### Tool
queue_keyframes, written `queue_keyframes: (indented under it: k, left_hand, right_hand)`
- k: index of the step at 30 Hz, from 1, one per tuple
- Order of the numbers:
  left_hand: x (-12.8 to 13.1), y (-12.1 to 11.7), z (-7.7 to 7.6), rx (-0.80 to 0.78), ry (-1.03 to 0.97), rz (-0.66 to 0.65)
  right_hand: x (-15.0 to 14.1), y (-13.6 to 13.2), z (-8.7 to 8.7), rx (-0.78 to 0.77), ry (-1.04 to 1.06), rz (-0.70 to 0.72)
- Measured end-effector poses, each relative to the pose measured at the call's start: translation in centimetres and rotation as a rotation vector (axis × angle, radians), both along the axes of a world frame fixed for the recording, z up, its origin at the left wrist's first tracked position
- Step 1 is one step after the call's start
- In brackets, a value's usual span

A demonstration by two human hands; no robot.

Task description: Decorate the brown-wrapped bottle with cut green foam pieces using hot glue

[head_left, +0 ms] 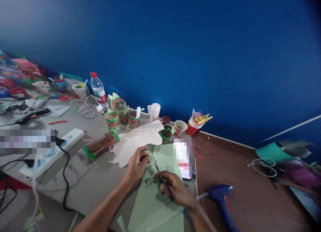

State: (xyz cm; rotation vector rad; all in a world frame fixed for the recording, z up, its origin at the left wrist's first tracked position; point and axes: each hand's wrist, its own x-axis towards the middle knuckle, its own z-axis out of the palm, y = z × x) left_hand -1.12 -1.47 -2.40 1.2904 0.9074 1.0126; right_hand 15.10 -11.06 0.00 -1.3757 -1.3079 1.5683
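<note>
1. The left hand (137,163) came in from 7 o'clock, its wrist slightly bent and its knuckles turned up. Its thumb and fingers were pinched together around something small and thin, too blurred to name, just beside the scissor tips.

2. The right hand (174,187) reached in from 5 o'clock, lower than the left. Its fingers were curled around the dark handles of the scissors (164,182).

3. The scissors lay aslant in that grip, over the green sheet (157,212), with the blades pointing toward 11 o'clock. Whether the blades were parted could not be told.

4. The green sheet lay flat below both hands, with small dark scraps (147,181) on it between the wrists.

5. From the hands, torn white paper (140,138) lay at 11 o'clock, a lit phone (185,161) at 2 o'clock and a blue glue gun (222,202) at 4 o'clock.

6. Farther off, a bundle of brown sticks (101,145) lay at 10 o'clock, a bottle (99,91) stood at 11 o'clock, and a red cup (194,127) stood at 1 o'clock.
</note>
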Motion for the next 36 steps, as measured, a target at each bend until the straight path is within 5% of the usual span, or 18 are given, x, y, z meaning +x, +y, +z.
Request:
queue_keyframes:
  k: [36]
  left_hand:
    - [-0.03, -0.29, 0.31, 0.032, 0.044, -0.029]
  right_hand:
    - [0.11, 0.08, -0.71, 0.01, 0.007, -0.012]
